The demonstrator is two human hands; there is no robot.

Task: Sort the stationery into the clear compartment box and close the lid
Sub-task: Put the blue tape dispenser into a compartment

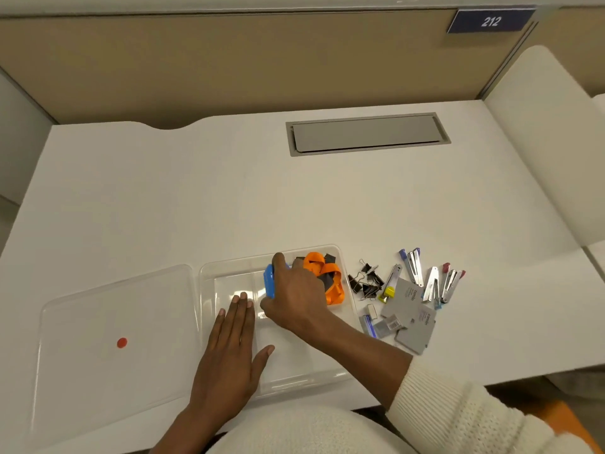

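The clear compartment box (209, 273) lies open at the desk's near edge. Its flat clear lid (108, 309), marked with a red dot, rests to the left of it. My left hand (229, 355) lies flat, palm down, across the box's left compartments. My right hand (294, 293) reaches into the box's far middle and grips a blue stapler (269, 283). An orange and black lanyard (327, 276) fills the far right compartment. To the right of the box lie black binder clips (365, 281), several staple removers (432, 280) and grey staple boxes (411, 309).
A grey cable hatch (366, 134) is set into the white desk (196, 198) at the back. A beige partition stands behind the desk, with a blue "212" sign (491, 21) at top right. A yellow-tipped item (388, 293) lies among the loose stationery.
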